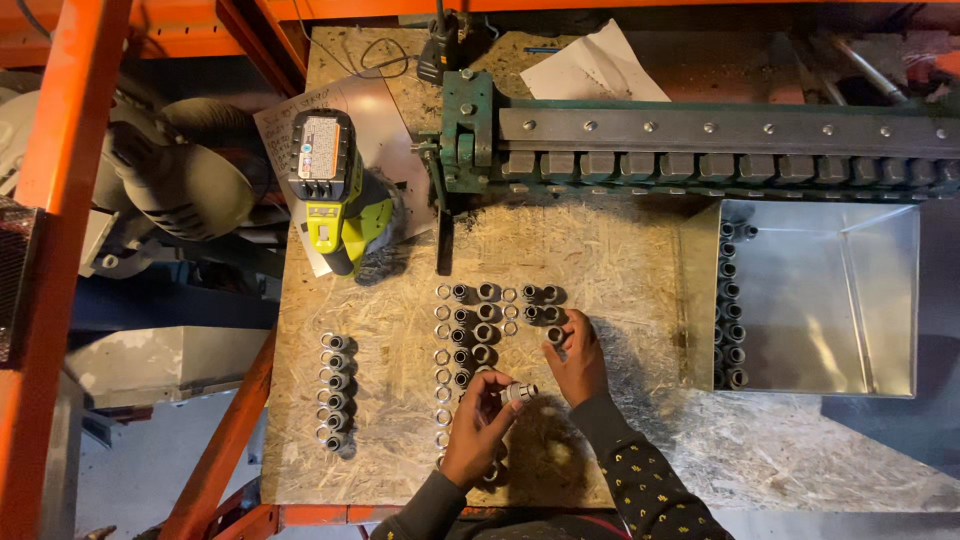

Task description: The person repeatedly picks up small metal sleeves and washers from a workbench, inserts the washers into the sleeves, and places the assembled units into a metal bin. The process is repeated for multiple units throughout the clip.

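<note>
The OSB workbench [620, 250] fills most of the view, framed by orange racking [60, 250]. Across the back a green sheet-metal brake [720, 140] is bolted, w/ a row of clamping fingers along its front edge. At right a folded sheet-metal tray [860, 300] is set on the board; a column of small fittings is lined up against its left wall. A yellow-green cordless drill [335, 195] is laid on its side near the top left, on a sheet of paper.

Center bench: threaded metal fittings [478, 325] and loose washers [442, 350] are laid out in rows; a separate column [335, 390] is kept well apart at left.

One fitting [519, 392] is pinched in the fingertips of the left hand [478, 425], held just above the board, near the rows (grip closed on it). The right hand [578, 358] is closed on another small fitting [556, 336] at the row's right end, fingertips on it.

Judged from this: the step is best done w/ the held fitting kept square and its end facing the other hand, so nothing is cross-threaded, and w/ neighbouring pieces left undisturbed so the rows stay countable.
</note>
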